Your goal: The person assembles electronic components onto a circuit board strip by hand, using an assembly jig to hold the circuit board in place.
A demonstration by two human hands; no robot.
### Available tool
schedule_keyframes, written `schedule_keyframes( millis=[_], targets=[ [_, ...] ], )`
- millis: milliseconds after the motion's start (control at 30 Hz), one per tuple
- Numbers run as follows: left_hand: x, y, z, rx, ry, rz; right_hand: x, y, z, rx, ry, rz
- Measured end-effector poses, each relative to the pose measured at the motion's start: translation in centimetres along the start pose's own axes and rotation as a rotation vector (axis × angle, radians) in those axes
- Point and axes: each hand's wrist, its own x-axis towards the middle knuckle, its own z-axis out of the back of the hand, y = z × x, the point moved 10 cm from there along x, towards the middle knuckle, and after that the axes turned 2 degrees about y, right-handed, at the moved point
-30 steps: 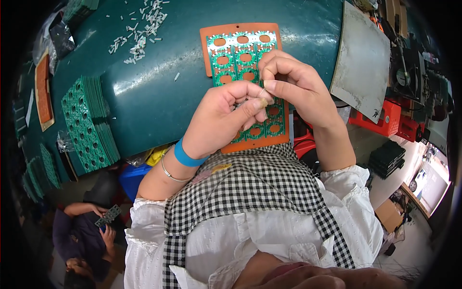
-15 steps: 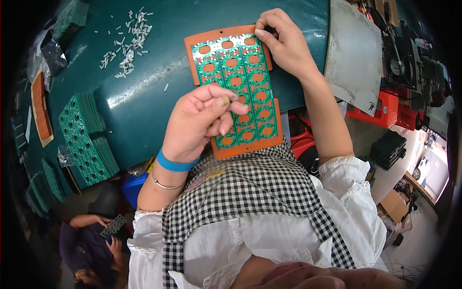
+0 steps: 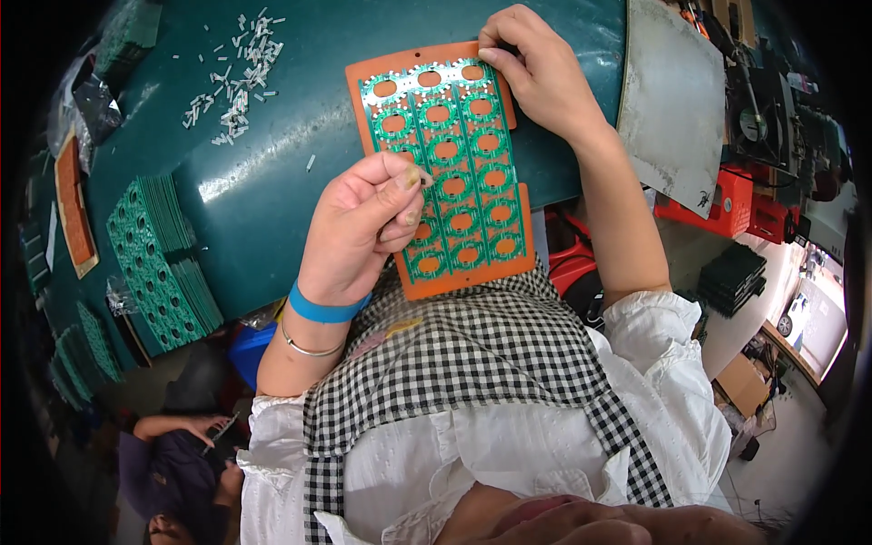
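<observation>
A green circuit board panel (image 3: 470, 171), with rows of ring-shaped sections, lies on an orange tray (image 3: 357, 86). Small white parts stand along the panel's far rows. My right hand (image 3: 536, 77) is closed at the tray's far right corner, thumb against the edge and fingers curled beyond it. Over the panel's left side my left hand (image 3: 368, 213) hovers with thumb and index finger pinched together; whatever is between the tips is too small to make out. The left hand covers part of the panel's left column.
Small pale loose parts (image 3: 238, 86) are scattered on the green table (image 3: 254, 173). Stacked green panels (image 3: 154, 263) stand at its left. A grey sheet (image 3: 672, 109) lies to the right, by red plastic stools (image 3: 727, 204). Another person (image 3: 173, 472) works at lower left, holding a board.
My left hand has drawn back slightly left, its fingers now closer together. My right hand stays at the tray's corner. The other person's board has turned edge-on.
</observation>
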Motion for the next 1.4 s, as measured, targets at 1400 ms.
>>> schedule_keyframes(
  millis=[1400],
  targets=[
    [-3.5,-9.3,5.4,1.647,-0.686,-0.371,-3.3,0.9,-1.0,-0.055,0.061,0.047]
  ],
)
